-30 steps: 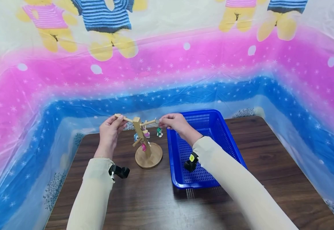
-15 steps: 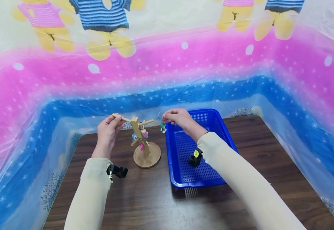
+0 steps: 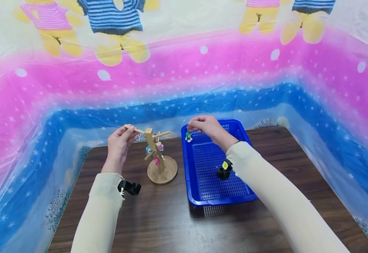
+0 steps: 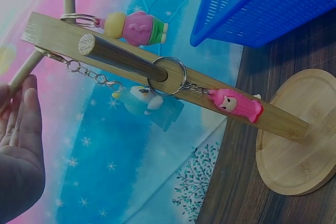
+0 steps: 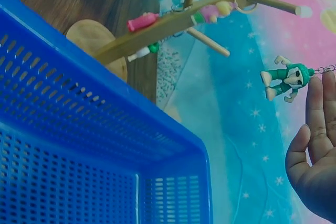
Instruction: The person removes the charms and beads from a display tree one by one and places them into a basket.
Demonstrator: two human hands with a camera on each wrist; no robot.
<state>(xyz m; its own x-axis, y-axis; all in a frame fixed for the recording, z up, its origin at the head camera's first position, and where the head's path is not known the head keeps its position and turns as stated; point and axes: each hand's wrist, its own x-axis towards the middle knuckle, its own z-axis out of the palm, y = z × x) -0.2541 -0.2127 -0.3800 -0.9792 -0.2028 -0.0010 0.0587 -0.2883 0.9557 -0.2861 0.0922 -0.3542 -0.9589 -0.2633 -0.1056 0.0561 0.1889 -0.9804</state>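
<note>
A wooden peg stand with a round base stands left of the blue basket. My left hand pinches its upper left peg. On the stand hang a pink figure keychain, a light blue figure keychain and a pink, yellow and green figure keychain. A further small green and white piece shows low beside the post in the right wrist view. My right hand holds a green figure keychain by its ring and chain, the figure dangling above the basket's far left corner.
The blue perforated basket sits on the dark wood table, close to the stand's right. A patterned curtain surrounds the table's back and sides. Both wrists wear black cameras.
My right hand has drawn the green figure keychain off the upper right peg and carried it right, over the basket's edge. My left hand keeps its hold on the peg.
</note>
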